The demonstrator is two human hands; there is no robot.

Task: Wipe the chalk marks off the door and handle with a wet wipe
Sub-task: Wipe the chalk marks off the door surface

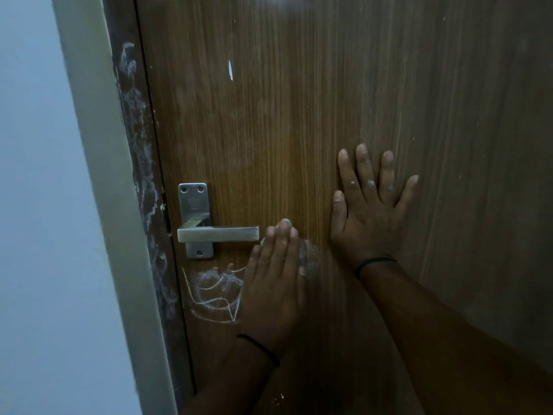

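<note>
A brown wood-grain door (299, 115) fills the view, with a silver lever handle (218, 234) on its left side. White chalk scribbles (209, 292) lie just below the handle, and a fainter chalk smear (309, 256) shows to the right of my left hand. My left hand (275, 283) lies flat on the door just right of the handle's tip and presses a pale green wet wipe (287, 221), of which only small edges peek out at the fingertips. My right hand (371, 211) rests flat on the door further right, fingers spread, holding nothing.
The dark door jamb (140, 163) on the left carries white smears all along it. Beside it run a cream frame (98, 145) and a pale blue wall (36, 205). A small white mark (230, 69) sits high on the door.
</note>
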